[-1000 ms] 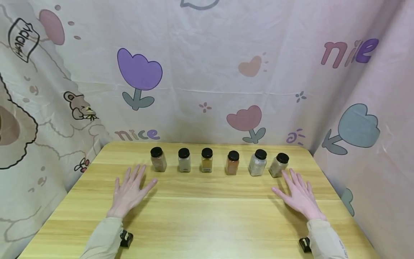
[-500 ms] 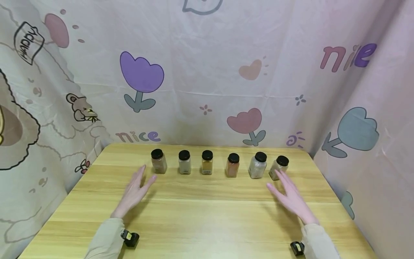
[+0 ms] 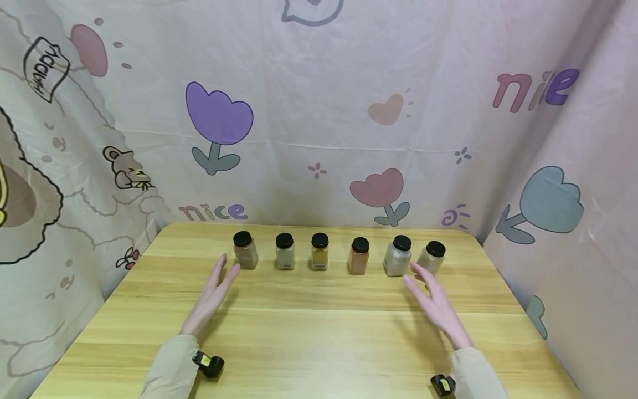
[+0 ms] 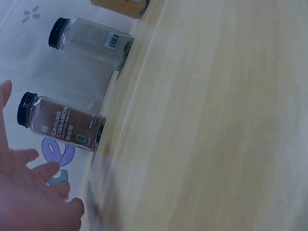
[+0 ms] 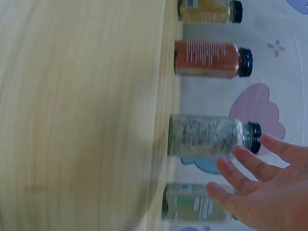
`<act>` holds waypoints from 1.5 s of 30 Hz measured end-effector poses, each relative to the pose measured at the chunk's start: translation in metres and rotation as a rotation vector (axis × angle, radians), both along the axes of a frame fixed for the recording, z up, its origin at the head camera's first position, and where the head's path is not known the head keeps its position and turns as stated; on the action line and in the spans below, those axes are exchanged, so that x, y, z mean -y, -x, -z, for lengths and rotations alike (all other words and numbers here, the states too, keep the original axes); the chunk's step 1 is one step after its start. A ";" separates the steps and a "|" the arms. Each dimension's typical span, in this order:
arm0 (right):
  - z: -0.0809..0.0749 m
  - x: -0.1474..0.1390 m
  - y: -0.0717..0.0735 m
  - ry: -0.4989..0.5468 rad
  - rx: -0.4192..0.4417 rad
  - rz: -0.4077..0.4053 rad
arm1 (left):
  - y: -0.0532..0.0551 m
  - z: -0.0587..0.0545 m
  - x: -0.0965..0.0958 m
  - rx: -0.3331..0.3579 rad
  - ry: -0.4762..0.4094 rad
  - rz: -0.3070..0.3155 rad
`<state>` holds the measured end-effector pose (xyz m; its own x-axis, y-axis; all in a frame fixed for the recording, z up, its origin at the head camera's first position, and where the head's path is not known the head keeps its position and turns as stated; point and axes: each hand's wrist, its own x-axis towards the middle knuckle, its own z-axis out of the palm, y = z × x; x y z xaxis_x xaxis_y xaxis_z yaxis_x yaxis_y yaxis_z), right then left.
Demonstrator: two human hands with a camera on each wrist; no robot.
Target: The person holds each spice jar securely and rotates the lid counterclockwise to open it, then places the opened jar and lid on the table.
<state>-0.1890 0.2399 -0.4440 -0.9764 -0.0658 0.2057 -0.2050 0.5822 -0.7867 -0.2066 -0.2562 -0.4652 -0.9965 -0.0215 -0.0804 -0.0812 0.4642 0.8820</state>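
Left grip (image 3: 211,296), right grip (image 3: 435,302) — outstretched near 6 upright, black-lidded jars (image 3: 320,257).

Black-capped jars (image 3: 320,258), flower-print cloth (image 3: 309,100)

ok so on my feed the left hand (image 3: 209,299) and the right hand (image 3: 436,305) have both rolled from flat and fanned out to thumb-side up, and slid inward a bit. Right one's moved more: its fingertips are near the white jar (image 3: 397,259) now, not just the end jar (image 3: 433,255). My head view's tipped up slightly too.
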 end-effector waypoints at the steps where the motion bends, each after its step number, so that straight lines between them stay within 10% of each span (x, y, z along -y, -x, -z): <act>1: 0.000 0.002 0.001 0.029 0.002 -0.008 | 0.001 0.000 -0.001 -0.007 -0.022 -0.004; 16: 0.005 0.037 0.011 0.367 0.053 -0.104 | 0.020 0.005 -0.009 -0.062 -0.393 -0.040; 31: 0.009 0.069 0.010 0.382 0.038 -0.265 | 0.057 0.014 -0.002 -0.112 -0.463 0.015; 45: 0.010 0.084 0.008 0.378 0.045 -0.310 | 0.068 0.014 -0.004 -0.108 -0.407 0.018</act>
